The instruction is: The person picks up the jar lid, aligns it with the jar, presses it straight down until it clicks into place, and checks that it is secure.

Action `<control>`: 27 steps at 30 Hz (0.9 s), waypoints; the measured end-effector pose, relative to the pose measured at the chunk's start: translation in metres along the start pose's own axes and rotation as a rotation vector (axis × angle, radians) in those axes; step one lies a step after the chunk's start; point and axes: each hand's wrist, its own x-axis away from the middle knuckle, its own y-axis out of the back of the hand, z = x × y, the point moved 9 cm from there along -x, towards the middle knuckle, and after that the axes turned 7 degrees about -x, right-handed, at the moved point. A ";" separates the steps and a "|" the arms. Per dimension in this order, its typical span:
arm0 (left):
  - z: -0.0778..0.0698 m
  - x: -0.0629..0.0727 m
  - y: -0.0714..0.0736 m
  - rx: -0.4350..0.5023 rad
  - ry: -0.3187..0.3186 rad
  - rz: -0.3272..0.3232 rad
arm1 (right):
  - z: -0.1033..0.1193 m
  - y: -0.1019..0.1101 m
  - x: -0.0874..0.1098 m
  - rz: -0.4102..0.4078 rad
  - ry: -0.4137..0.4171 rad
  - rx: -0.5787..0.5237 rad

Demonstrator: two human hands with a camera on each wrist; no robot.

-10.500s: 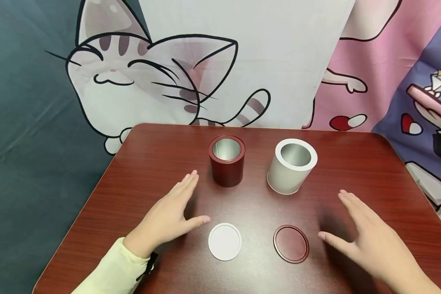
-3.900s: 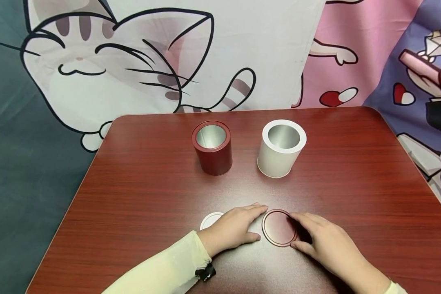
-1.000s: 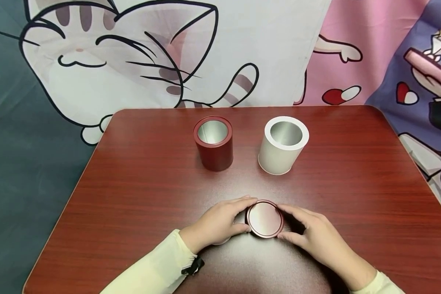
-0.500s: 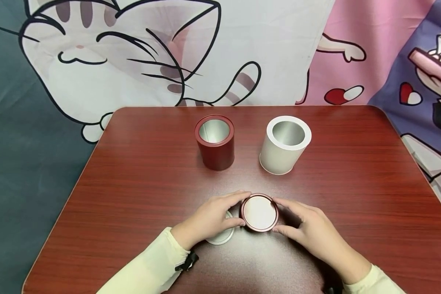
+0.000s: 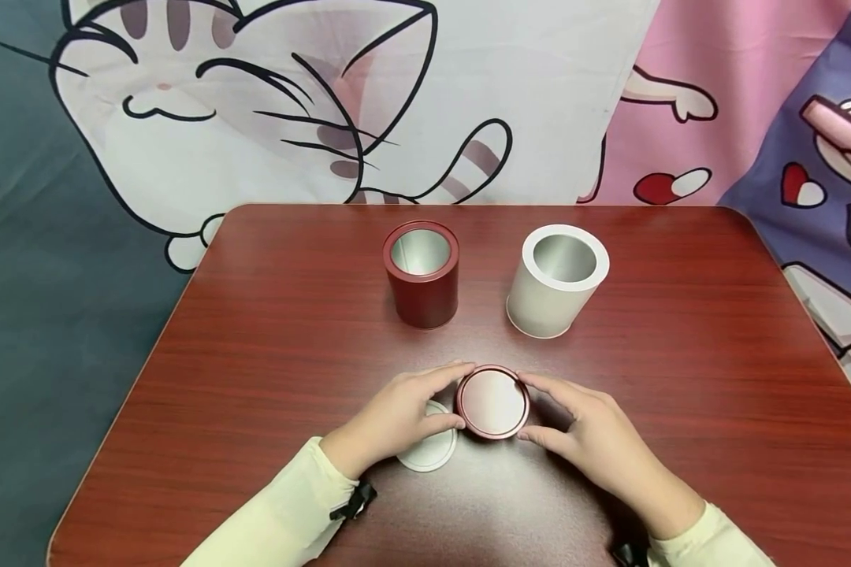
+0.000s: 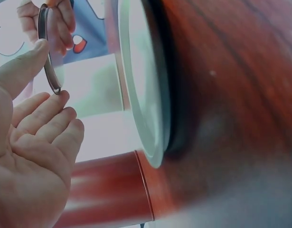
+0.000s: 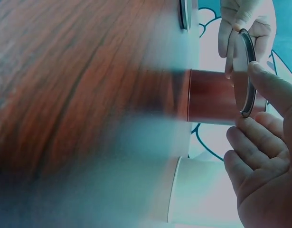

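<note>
Between my two hands is a round dark red lid point(image 5: 494, 402), pinched at its rim and lifted off the table. My left hand point(image 5: 395, 417) grips its left edge with thumb and fingertips. On the opposite edge, my right hand point(image 5: 596, 445) does likewise. Both wrist views show the lid point(image 6: 53, 52) edge-on, clear of the wood. A white lid point(image 5: 431, 450) lies flat on the table, partly hidden beneath my left hand. Farther back, an uncovered red can point(image 5: 427, 302) stands at left and an uncovered white can point(image 5: 548, 305) at right.
Everything is on a reddish-brown wooden table point(image 5: 269, 315) with rounded far corners. Behind its far edge hangs a cloth point(image 5: 539, 71) printed with a cartoon cat, pink and blue at the right.
Both hands first hovered apart while the red lid lay flat at right. They closed on its rim, raised it and carried it left, near the white lid. The cans stayed put.
</note>
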 end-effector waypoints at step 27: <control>0.008 0.004 0.021 0.029 0.051 -0.081 | 0.000 -0.001 -0.015 -0.023 -0.039 0.006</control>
